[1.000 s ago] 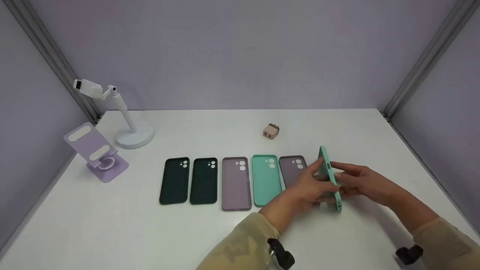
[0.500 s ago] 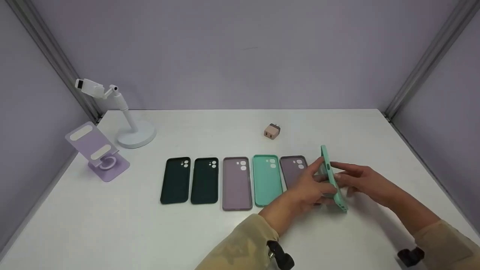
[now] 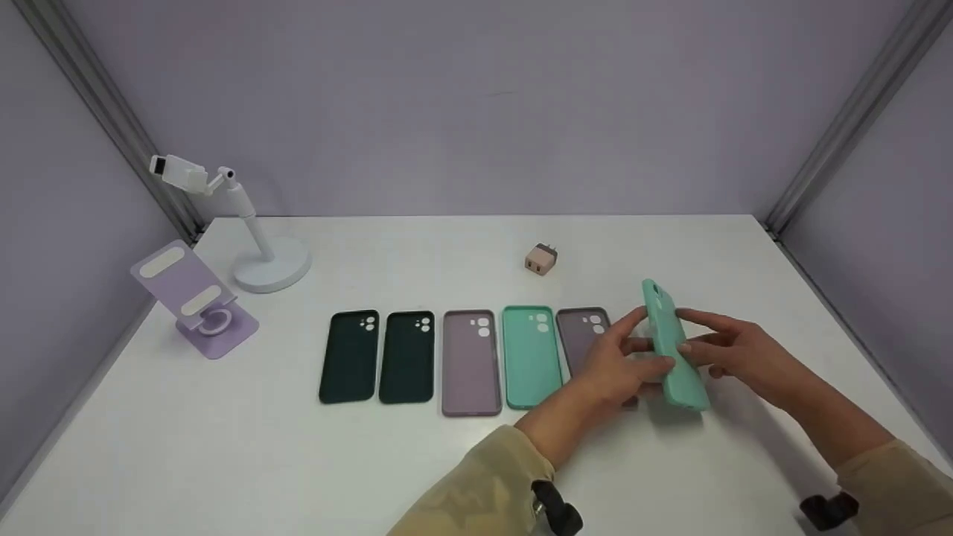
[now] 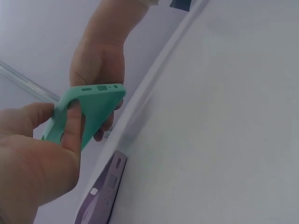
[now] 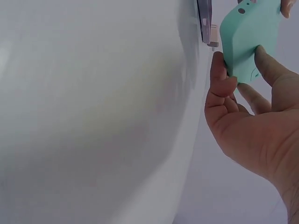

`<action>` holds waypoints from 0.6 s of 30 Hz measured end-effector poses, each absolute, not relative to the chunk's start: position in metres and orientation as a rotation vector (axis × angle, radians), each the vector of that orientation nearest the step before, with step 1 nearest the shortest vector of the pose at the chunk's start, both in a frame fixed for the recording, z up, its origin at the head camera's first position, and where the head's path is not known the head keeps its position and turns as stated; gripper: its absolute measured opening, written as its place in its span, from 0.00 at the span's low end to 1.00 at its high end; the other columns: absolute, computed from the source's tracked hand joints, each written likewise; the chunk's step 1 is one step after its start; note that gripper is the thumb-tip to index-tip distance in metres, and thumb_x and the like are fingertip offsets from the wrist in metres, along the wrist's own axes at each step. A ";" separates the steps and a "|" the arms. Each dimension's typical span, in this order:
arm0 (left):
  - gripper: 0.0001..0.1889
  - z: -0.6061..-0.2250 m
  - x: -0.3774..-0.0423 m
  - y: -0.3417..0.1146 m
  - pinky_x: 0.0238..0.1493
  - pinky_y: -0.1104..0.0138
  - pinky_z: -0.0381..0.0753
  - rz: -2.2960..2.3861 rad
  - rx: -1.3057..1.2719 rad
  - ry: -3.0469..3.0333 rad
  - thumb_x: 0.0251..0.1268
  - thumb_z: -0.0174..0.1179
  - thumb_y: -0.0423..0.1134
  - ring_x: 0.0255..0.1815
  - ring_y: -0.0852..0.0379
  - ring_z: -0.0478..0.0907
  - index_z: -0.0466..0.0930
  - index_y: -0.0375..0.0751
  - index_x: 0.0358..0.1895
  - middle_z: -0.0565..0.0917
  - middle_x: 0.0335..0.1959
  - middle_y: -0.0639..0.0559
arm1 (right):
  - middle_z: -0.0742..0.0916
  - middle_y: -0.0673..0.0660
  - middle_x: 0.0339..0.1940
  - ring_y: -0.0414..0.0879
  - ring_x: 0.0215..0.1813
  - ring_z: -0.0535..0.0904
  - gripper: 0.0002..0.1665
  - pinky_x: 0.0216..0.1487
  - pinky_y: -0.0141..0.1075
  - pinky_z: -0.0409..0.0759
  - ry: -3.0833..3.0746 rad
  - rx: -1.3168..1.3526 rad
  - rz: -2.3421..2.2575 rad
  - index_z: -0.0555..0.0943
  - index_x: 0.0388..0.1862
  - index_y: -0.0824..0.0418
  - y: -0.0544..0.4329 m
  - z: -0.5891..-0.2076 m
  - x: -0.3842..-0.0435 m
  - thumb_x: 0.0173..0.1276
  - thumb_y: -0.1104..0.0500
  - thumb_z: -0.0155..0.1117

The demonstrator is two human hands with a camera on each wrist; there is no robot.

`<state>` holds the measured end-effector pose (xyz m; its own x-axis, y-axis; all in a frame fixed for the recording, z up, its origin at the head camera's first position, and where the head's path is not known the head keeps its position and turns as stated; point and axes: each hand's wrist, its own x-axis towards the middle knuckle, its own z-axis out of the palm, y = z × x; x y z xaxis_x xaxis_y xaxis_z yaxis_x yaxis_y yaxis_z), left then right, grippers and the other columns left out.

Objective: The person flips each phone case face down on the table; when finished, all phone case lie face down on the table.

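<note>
A mint green phone case [image 3: 682, 383] is held tilted above the right side of the table between both hands. My left hand [image 3: 604, 368] grips its left long edge, with the thumb outside and a finger inside the hollow, as the left wrist view shows. My right hand [image 3: 744, 356] pinches the right edge, thumb on the smooth back [image 5: 245, 46] and other fingers curled around the side. Beneath my left hand lies a purple phone case [image 3: 578, 333], partly covered by it. To its left lie another mint case [image 3: 531, 361] and a wider mauve case [image 3: 471, 372].
Two dark green phone cases [image 3: 348, 357] continue the row leftward. Behind the row sits a pink charger plug [image 3: 540, 259]. At the back left stand a white stand [image 3: 272, 268] and a purple folding phone holder [image 3: 216, 324]. Walls enclose the white table's [image 3: 417, 476] back and sides.
The held mint case has turned from nearly edge-on to showing its back, its lower end swinging right. My right hand has shifted slightly right with it; the left stays near the same spot.
</note>
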<state>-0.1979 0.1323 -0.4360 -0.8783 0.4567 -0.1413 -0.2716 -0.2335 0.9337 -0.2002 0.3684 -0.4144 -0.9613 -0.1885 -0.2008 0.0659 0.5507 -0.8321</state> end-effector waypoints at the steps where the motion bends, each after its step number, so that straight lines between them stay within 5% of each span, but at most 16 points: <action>1: 0.38 -0.436 -0.198 0.133 0.54 0.52 0.87 2.132 0.222 1.644 0.69 0.70 0.30 0.51 0.53 0.85 0.71 0.63 0.78 0.82 0.51 0.51 | 0.84 0.64 0.66 0.46 0.55 0.82 0.44 0.49 0.43 0.82 2.541 -0.085 -1.359 0.64 0.86 0.50 0.369 -0.415 -0.200 0.77 0.43 0.69; 6: 0.35 -0.435 -0.201 0.135 0.45 0.66 0.83 2.024 0.202 1.945 0.70 0.72 0.34 0.42 0.62 0.80 0.73 0.60 0.78 0.81 0.41 0.57 | 0.85 0.64 0.63 0.47 0.52 0.80 0.47 0.47 0.40 0.82 2.590 -0.052 -1.337 0.63 0.86 0.50 0.375 -0.415 -0.201 0.75 0.44 0.71; 18: 0.37 -0.441 -0.208 0.140 0.41 0.70 0.79 1.947 0.269 2.107 0.69 0.73 0.35 0.40 0.66 0.79 0.72 0.56 0.79 0.82 0.40 0.63 | 0.83 0.64 0.63 0.48 0.57 0.81 0.49 0.53 0.42 0.81 2.603 -0.082 -1.267 0.61 0.87 0.48 0.390 -0.410 -0.203 0.75 0.42 0.72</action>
